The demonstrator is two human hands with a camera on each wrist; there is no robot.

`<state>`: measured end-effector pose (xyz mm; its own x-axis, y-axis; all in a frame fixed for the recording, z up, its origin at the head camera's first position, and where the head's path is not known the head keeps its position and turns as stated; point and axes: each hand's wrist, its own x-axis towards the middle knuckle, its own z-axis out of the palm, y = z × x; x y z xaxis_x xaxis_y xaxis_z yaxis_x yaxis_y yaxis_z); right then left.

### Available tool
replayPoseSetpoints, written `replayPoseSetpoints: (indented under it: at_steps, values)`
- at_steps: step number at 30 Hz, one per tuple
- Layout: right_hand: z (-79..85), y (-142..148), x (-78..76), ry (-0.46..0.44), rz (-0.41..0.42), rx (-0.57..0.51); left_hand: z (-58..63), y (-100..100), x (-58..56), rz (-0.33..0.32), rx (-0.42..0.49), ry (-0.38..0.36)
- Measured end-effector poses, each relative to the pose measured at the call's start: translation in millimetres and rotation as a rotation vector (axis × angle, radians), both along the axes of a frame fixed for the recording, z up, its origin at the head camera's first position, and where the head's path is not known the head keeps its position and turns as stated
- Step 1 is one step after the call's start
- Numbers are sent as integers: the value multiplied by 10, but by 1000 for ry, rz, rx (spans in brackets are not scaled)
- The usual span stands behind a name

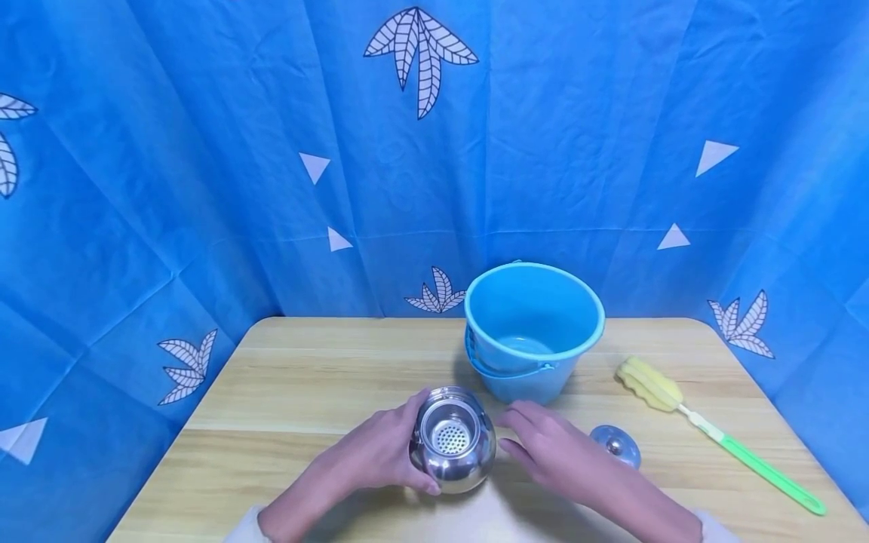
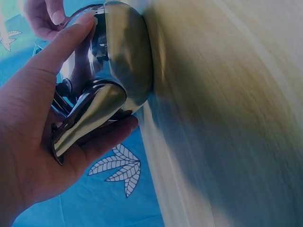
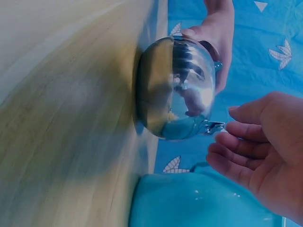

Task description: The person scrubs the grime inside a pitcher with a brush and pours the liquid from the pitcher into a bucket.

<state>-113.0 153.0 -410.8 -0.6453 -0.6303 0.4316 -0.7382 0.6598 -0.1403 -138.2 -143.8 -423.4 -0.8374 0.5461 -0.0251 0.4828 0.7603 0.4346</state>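
Observation:
A shiny steel teapot [image 1: 462, 477] stands upright on the wooden table, its top uncovered and a perforated strainer [image 1: 451, 437] inside the mouth. My left hand [image 1: 387, 449] grips it from the left, thumb at the near side and fingers round the far side. The left wrist view shows the spout [image 2: 90, 116] pointing into that palm. On the other side, my right hand [image 1: 546, 445] is held with loosely bent fingers. Its fingertips are right at a small metal lug [image 3: 214, 126] on the pot's shoulder, with the thumb apart from them.
Behind the teapot, a light blue bucket [image 1: 529, 388] stands with its handle hanging down in front. A round steel lid [image 1: 616, 446] lies beyond my right wrist. Farther right is a yellow sponge brush [image 1: 652, 385] with a green handle. Blue curtains [image 1: 407, 188] surround the table [image 1: 305, 377].

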Motion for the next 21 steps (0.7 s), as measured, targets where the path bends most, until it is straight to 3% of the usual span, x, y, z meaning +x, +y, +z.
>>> replayPoseSetpoints:
  at_steps: [21]
  values:
    - [-42,-226,-97,33,-2,-86,-24,-8,6,-13,2,34]
